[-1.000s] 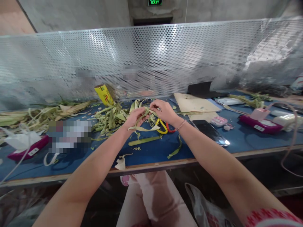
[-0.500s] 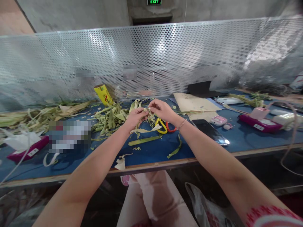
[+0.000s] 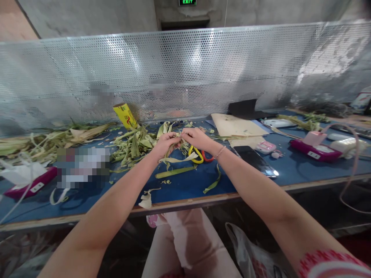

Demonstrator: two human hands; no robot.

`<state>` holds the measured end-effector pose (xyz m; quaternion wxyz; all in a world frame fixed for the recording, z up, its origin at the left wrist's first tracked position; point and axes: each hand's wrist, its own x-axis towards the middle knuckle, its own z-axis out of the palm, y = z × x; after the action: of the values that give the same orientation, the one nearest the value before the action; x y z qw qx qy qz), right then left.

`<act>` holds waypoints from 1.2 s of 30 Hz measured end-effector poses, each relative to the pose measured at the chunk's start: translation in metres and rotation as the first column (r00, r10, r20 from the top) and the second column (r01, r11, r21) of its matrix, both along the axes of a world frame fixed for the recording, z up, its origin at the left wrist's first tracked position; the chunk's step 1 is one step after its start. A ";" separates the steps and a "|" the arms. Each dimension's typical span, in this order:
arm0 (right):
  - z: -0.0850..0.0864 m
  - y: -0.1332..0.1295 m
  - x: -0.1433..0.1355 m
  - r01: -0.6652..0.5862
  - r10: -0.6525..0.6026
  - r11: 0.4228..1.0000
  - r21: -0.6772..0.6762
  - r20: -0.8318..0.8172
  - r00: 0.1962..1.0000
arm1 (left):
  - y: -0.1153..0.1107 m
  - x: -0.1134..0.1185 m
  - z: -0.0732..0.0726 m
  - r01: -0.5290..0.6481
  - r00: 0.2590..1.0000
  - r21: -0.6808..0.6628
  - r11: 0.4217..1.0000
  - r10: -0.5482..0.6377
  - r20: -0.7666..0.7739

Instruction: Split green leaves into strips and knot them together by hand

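My left hand [image 3: 166,145] and my right hand [image 3: 197,138] meet over the blue table, fingertips pinched together on a small piece of pale green husk [image 3: 179,136]. Fingers of both hands are closed on it. Just below and right of them lie scissors with yellow and red handles [image 3: 196,155]. A heap of twisted green husks [image 3: 135,144] rests left of my left hand. Beneath the hands are a curled pale strip [image 3: 182,158] and a flat green strip [image 3: 175,172]. The husk piece is small and partly hidden by my fingers.
A yellow tube [image 3: 125,116] stands behind the heap. Brown paper [image 3: 236,126], a black phone [image 3: 255,160], a pink case [image 3: 266,147] and a magenta power strip [image 3: 317,151] lie to the right. Another power strip [image 3: 30,189] is at left. A perforated metal screen [image 3: 185,69] runs behind.
My right hand has lowered slightly and its fingers have come down nearer my left fingertips. The whole view has shifted a little.
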<state>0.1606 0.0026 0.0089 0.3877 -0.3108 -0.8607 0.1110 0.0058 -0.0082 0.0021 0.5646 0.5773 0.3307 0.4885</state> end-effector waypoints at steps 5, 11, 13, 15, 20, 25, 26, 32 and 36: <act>0.000 -0.002 -0.001 -0.011 0.011 1.000 -0.028 0.015 1.000 | -0.003 0.000 0.003 0.013 0.999 -0.054 0.998 -0.011 0.036; 0.000 -0.005 -0.004 -0.037 0.037 0.998 -0.042 0.012 0.999 | -0.005 0.001 0.002 0.080 0.995 0.049 0.996 -0.077 -0.062; 0.000 -0.006 -0.004 -0.043 0.043 0.998 -0.052 -0.015 0.999 | -0.006 0.002 0.001 0.067 0.996 0.088 0.994 -0.061 -0.070; 0.000 -0.006 -0.004 -0.055 0.051 0.997 -0.060 -0.058 0.997 | -0.005 0.003 0.000 0.043 0.996 0.123 0.991 -0.033 -0.084; -0.003 -0.001 -0.005 -0.059 0.040 0.992 -0.115 -0.162 0.986 | -0.002 -0.001 0.002 -0.027 0.949 0.303 0.953 0.120 -0.293; -0.008 0.004 -0.010 -0.129 0.048 0.953 -0.275 -0.284 0.958 | -0.003 -0.008 0.008 -0.050 0.743 0.692 0.720 0.490 -0.456; -0.009 0.005 -0.012 -0.150 0.050 0.941 -0.304 -0.314 0.948 | -0.003 -0.009 0.009 -0.042 0.729 0.731 0.681 0.522 -0.444; -0.005 0.003 -0.015 -0.131 0.032 0.955 -0.267 -0.345 0.938 | -0.010 -0.007 0.009 -0.097 0.786 0.748 0.656 0.511 -0.347; 0.000 -0.002 -0.011 -0.078 0.025 0.984 -0.161 -0.310 0.950 | -0.010 -0.003 0.008 -0.222 0.901 0.542 0.811 0.382 -0.203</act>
<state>0.1497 0.0009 0.0084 0.4853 -0.2993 -0.7852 0.2418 0.0030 -0.0184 0.0100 0.2496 0.7117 0.3616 0.5481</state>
